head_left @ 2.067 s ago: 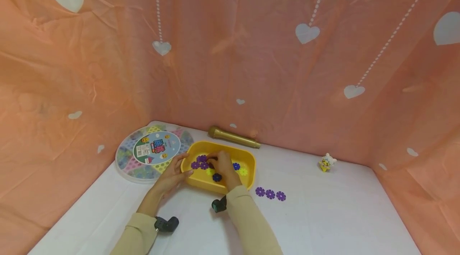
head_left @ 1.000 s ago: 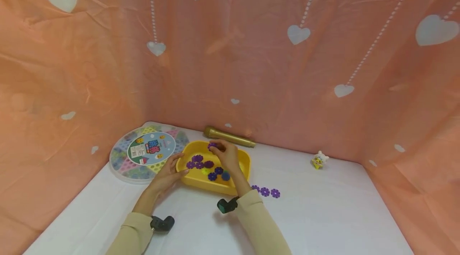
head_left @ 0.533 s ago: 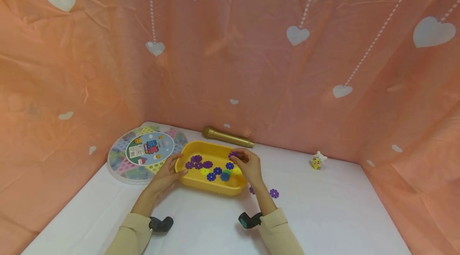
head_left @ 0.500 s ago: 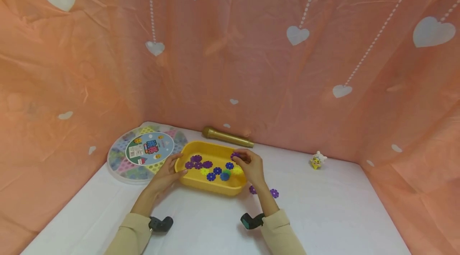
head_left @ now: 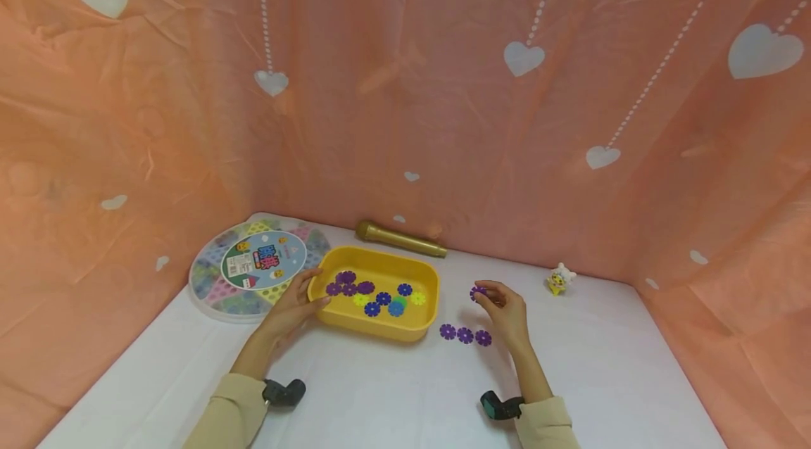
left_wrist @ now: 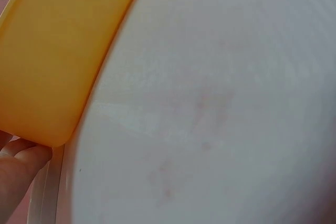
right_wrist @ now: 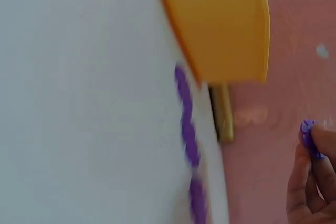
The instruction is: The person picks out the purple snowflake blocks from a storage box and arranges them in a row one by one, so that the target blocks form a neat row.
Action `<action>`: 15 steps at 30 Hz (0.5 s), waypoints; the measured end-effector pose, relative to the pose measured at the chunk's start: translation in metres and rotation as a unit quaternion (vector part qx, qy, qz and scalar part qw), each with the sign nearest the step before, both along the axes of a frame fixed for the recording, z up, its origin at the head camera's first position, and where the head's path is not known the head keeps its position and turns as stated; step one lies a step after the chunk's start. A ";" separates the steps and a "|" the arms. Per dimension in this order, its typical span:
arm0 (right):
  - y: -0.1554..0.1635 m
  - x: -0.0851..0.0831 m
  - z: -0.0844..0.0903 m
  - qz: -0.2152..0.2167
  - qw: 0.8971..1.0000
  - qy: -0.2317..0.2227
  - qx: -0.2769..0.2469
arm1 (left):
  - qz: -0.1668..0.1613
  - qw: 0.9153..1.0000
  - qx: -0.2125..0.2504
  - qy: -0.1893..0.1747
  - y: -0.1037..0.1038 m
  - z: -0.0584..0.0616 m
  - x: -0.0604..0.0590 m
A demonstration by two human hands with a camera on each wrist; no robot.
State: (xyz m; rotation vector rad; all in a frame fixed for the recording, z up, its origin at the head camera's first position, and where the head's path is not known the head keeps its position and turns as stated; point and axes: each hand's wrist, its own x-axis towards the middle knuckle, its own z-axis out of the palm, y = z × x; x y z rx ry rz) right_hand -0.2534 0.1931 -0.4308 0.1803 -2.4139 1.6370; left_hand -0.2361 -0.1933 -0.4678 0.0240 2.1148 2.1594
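Observation:
A yellow tray (head_left: 374,320) (left_wrist: 58,61) (right_wrist: 218,22) holds several purple, blue and yellow flower-shaped discs (head_left: 365,288). My left hand (head_left: 293,303) grips the tray's left end, thumb over the rim; its fingertips (left_wrist: 21,156) show under the tray's corner. My right hand (head_left: 503,308) hovers right of the tray and pinches a purple disc (head_left: 477,292) (right_wrist: 308,136) at its fingertips. Just below that hand, three purple discs (head_left: 465,334) (right_wrist: 187,129) lie in a row on the white table.
A round board-game box (head_left: 256,267) sits left of the tray. A gold toy microphone (head_left: 399,239) (right_wrist: 223,114) lies along the back wall. A small yellow-white figurine (head_left: 560,280) stands at the right. Pink heart-patterned cloth walls enclose the white table (head_left: 602,364).
My right hand lifted a purple disc out of the tray and carried it rightward, above the row of discs on the table. The left hand stayed on the tray.

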 end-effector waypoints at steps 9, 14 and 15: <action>0.055 0.007 -0.036 -0.001 0.995 -0.076 0.060 | -0.008 0.999 0.027 0.014 -0.001 -0.002 -0.002; 0.067 0.013 -0.051 -0.002 0.992 -0.094 0.080 | -0.009 1.000 0.021 0.006 0.000 -0.002 -0.002; 0.068 0.014 -0.054 -0.002 0.992 -0.090 0.086 | -0.008 1.000 0.024 0.003 0.000 -0.003 -0.002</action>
